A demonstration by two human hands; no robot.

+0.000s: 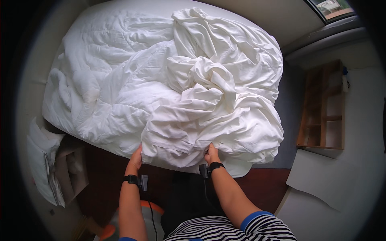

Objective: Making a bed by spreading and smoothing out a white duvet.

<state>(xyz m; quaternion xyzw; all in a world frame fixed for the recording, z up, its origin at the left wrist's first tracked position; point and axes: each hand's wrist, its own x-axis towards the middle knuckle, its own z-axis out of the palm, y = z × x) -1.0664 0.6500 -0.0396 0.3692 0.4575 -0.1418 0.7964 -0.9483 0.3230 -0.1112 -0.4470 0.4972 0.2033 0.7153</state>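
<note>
A crumpled white fabric cover (208, 99), probably a duvet cover, lies heaped over the right half of the bed. My left hand (136, 157) grips its near left edge, with the fingers partly hidden in the cloth. Farther right along that same edge, my right hand (212, 154) holds the fabric, fingertips tucked into the folds. Both hands are at the near side of the mattress. To the left spreads a rumpled white quilt (111, 72), partly under the cover. Each wrist wears a black strap with a small cabled device.
At lower left, a white pillow (45, 162) leans by a bedside cabinet (71, 171). A grey and orange bin-like container (152, 215) stands by my legs. Wooden shelves (322, 105) are at right, above a pale panel (316, 177). A window (331, 9) is at upper right.
</note>
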